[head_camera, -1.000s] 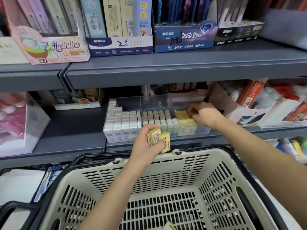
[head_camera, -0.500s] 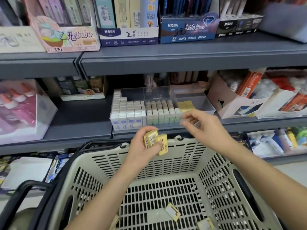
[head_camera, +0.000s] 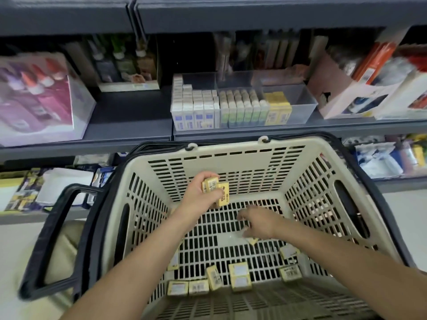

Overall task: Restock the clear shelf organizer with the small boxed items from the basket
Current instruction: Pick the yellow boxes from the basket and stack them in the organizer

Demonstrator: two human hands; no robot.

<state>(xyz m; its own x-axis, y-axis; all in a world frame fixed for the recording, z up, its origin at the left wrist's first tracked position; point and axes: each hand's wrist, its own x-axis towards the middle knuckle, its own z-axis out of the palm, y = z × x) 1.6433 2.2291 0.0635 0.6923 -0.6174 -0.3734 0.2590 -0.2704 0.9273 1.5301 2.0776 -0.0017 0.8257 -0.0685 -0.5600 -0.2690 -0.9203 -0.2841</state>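
Several yellow boxes being held in left grip, likely stockpiling for one trip; right grip hovering over basket floor, cannot tell if holding; loose boxes lying near end; organizer waiting far on shelf.
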